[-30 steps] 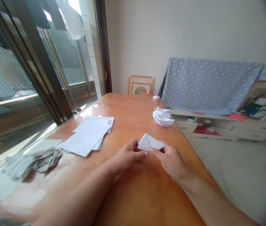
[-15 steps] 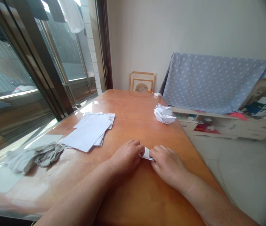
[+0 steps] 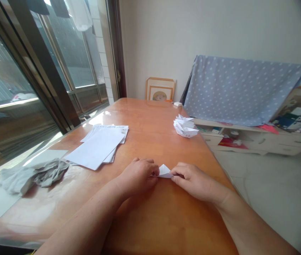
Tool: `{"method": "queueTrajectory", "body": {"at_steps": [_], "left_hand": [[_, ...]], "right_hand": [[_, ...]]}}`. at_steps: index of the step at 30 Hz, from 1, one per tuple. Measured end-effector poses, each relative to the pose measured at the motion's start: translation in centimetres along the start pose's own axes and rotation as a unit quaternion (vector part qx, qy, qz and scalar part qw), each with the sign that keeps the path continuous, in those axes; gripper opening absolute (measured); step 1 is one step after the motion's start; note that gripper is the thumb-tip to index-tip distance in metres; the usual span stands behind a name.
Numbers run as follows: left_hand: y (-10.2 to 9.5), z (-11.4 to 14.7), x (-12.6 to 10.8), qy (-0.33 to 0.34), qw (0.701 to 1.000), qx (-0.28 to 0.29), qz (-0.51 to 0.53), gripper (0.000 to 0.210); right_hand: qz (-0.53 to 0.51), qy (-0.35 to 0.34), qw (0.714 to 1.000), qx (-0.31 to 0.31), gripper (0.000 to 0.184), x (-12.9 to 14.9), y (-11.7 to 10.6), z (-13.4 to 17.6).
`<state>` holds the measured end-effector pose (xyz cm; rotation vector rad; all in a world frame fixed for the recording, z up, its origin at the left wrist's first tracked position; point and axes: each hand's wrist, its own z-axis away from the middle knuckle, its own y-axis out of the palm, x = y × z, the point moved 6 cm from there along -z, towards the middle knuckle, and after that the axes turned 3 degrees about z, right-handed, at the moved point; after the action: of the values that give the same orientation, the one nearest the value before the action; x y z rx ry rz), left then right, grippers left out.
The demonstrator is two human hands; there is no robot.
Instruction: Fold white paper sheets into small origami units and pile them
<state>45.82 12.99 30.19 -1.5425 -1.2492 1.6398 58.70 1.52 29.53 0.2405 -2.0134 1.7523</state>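
Between my two hands a small folded piece of white paper [image 3: 164,171] shows as a triangle with its point away from me, low over the wooden table [image 3: 152,141]. My left hand [image 3: 141,175] pinches its left corner with curled fingers. At the right corner, the thumb and fingers of my right hand [image 3: 190,179] are closed on the paper. The corners themselves are hidden by my fingers. Farther up the table, near the right edge, sits a cluster of folded paper boats [image 3: 185,126].
A loose stack of white sheets [image 3: 94,147] lies to the left. Nearer the window, a crumpled grey cloth [image 3: 50,173] rests on the table. A small white box [image 3: 177,104] stands at the far end. The right table edge runs close beside my right arm.
My right hand has shifted slightly right and my left slightly left, so more of the folded paper shows between them as a triangle. The camera view has shifted a little.
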Motion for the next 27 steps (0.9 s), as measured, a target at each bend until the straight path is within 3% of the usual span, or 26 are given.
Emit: {"method": "queueTrajectory", "body": {"at_steps": [5, 14, 27], "left_hand": [[0.6, -0.3, 1.1, -0.027, 0.998, -0.013, 0.061, 0.017], [1.2, -0.4, 2.3, -0.112, 0.980, -0.008, 0.164, 0.015], [1.6, -0.8, 2.1, -0.120, 0.991, -0.028, 0.051, 0.010]], "right_hand": [[-0.089, 0.044, 0.995, 0.021, 0.019, -1.9, 1.5, -0.9], [-0.101, 0.091, 0.991, 0.009, 0.017, -2.9, 2.2, -0.8], [-0.052, 0.130, 0.990, 0.008, 0.014, -3.1, 2.2, -0.9]]}}
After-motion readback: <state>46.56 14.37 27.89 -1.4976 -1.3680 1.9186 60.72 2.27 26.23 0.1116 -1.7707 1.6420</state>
